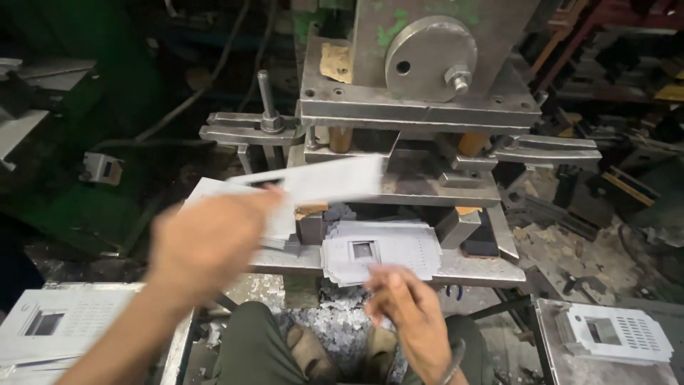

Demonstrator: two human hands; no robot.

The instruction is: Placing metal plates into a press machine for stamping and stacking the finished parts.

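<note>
Sheet: a pale metal sheet (pixel 313 180), motion-blurred, held level in the air just in front of the press die (pixel 427 189), its far end over the bed.
Left hand: the left hand (pixel 206 239) pinches the sheet's near end; blur hides how the fingers lie, but the sheet plainly hangs from them.
Right hand: the right hand (pixel 410 303) is low, fingers loosely spread, fingertips touching the near edge of the punched stack (pixel 381 249); it grips nothing that I can make out.
Punched stack: flat plates with a square window and rows of small holes, piled on the bed (pixel 484 267) under the die.
Blanks: more sheets (pixel 50 324) lie at the left on a tray.
Finished pile: punched plates (pixel 616 335) on a tray at the right.
Scrap: small offcuts (pixel 335 321) heaped between the knees.
Doing it well: by my judgement, the sheet wants to go in flat and square against the stops, and both hands should be clear of the die before it comes down.
</note>
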